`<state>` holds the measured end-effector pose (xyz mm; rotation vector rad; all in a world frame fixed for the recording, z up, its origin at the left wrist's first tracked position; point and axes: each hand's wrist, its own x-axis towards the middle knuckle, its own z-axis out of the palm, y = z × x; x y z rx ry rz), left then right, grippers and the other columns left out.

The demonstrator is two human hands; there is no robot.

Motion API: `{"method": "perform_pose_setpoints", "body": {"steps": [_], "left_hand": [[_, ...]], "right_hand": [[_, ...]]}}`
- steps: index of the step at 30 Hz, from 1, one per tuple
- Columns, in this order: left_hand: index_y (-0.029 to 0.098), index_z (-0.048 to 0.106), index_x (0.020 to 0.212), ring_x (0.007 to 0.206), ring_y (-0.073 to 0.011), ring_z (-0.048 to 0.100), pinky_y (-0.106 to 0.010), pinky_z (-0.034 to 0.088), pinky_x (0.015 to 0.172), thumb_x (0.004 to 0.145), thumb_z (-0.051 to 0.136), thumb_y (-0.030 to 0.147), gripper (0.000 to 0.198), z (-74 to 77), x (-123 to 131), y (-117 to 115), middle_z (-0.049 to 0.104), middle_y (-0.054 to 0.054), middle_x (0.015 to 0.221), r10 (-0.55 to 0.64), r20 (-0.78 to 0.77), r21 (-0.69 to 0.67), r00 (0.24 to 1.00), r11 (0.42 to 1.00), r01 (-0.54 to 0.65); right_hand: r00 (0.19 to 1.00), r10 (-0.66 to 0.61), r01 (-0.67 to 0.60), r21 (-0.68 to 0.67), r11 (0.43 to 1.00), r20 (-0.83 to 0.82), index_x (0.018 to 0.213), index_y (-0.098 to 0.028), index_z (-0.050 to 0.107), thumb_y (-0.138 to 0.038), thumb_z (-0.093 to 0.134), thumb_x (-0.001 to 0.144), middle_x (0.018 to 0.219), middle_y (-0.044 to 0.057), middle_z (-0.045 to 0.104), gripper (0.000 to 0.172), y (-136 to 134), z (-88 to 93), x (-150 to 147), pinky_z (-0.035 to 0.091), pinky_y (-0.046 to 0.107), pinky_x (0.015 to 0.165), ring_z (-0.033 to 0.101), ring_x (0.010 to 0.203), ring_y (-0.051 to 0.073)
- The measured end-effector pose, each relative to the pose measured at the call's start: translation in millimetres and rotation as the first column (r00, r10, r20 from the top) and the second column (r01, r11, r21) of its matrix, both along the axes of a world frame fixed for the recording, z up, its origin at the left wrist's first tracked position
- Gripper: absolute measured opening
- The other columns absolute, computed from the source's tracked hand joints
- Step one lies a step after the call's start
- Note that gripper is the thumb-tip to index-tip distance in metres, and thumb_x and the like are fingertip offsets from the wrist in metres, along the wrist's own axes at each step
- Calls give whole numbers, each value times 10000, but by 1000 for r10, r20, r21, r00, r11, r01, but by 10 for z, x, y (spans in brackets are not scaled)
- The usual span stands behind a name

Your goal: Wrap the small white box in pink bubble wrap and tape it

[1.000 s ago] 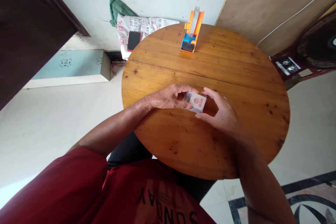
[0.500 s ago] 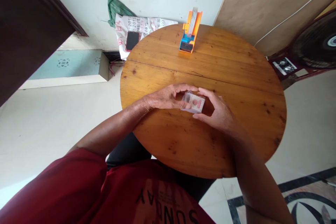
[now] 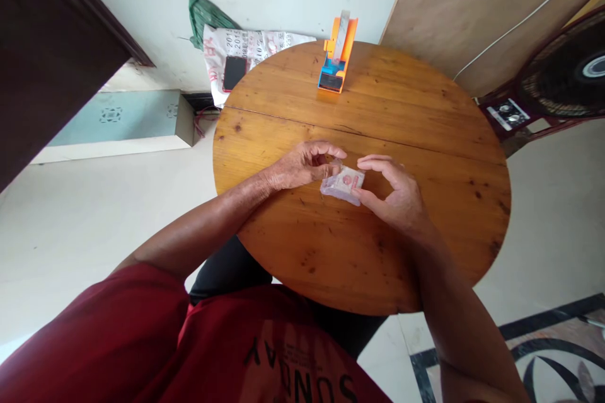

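A small clear plastic box with a white, red-printed face lies slightly turned on the round wooden table, between my two hands. My left hand is at its far left corner, with the thumb against a clear edge or flap and the fingers curled above. At the right end, my right hand curves around the box, its thumb on the near side and its fingertips by the far corner. What lies inside the box is too small to make out.
Toward the back of the wooden table stands an orange and blue tape dispenser. Past the left edge, a dark phone rests on a printed white bag, with a green bag behind. A fan stands at the right.
The box has turned a little, showing more of its clear near side. My left hand has lifted slightly to its far corner, and my right thumb has moved onto the box.
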<state>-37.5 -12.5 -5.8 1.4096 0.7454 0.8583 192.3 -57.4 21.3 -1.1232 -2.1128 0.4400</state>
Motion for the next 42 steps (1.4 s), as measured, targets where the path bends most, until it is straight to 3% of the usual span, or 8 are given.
{"method": "perform_pose_setpoints", "body": {"steps": [7, 12, 14, 17, 19, 22, 30, 42], "left_hand": [[154, 676, 1051, 643, -85, 573, -222, 467, 635, 745, 815, 501, 483, 4, 23, -3, 647, 12, 754, -49, 24, -67, 998, 996, 51], [151, 674, 1088, 650, -97, 575, -239, 471, 646, 770, 784, 516, 496, -3, 4, -2, 636, 6, 757, -48, -24, -17, 999, 999, 48], [151, 678, 1098, 710, -120, 600, -256, 484, 680, 788, 759, 535, 500, 7, -13, -1, 655, -22, 817, -3, -83, 49, 997, 999, 7], [159, 701, 1082, 954, -204, 627, -332, 504, 862, 768, 769, 551, 507, 23, -25, 1, 689, -88, 1007, 115, -209, 277, 971, 959, -54], [165, 697, 1134, 1093, -254, 600, -389, 473, 981, 752, 779, 556, 554, 21, -18, -1, 686, -118, 1118, 150, -275, 405, 950, 914, -27], [155, 643, 1256, 1163, -283, 578, -438, 436, 1050, 780, 744, 563, 635, -2, 5, -15, 672, -137, 1195, 129, -355, 468, 926, 882, 56], [200, 414, 1495, 1055, -235, 627, -377, 486, 967, 755, 779, 513, 882, -1, 17, -82, 647, -103, 1205, -14, -349, 358, 937, 922, 148], [302, 346, 1538, 1167, -233, 607, -385, 478, 1030, 679, 875, 370, 1011, -39, 36, -117, 617, -77, 1303, -214, -99, 189, 972, 955, 229]], "right_hand": [[994, -109, 106, 130, 986, 16, 900, -272, 677, -281, 658, 884, 1096, 49, 745, 27, 14, -69, -102, 494, 451, 940, 699, 1017, 249], [992, -126, 127, 74, 989, -22, 846, -271, 668, -275, 571, 929, 1065, 43, 751, 128, 37, -64, -131, 502, 463, 943, 703, 1014, 245], [991, -120, 123, 57, 991, -53, 840, -269, 662, -270, 569, 929, 1071, 45, 747, 130, 41, -64, -136, 510, 461, 940, 701, 1027, 244], [989, -119, 123, 38, 992, -85, 838, -267, 659, -260, 576, 926, 1086, 49, 741, 121, 37, -67, -139, 518, 461, 947, 697, 1044, 244], [987, -115, 118, 23, 993, -111, 839, -264, 658, -252, 579, 926, 1084, 50, 738, 119, 31, -67, -137, 524, 459, 947, 698, 1042, 241], [984, -96, 100, 15, 995, -147, 848, -257, 657, -238, 584, 926, 1070, 51, 737, 109, 23, -57, -131, 532, 455, 939, 698, 1030, 235], [975, -106, 108, -2, 994, -197, 852, -256, 643, -263, 581, 924, 1067, 57, 739, 96, 14, 24, -108, 560, 456, 914, 704, 1001, 237], [890, -216, 193, -99, 976, -402, 857, -262, 615, -349, 600, 929, 1090, 54, 721, 114, 61, 3, 43, 587, 497, 903, 710, 987, 256]]}}
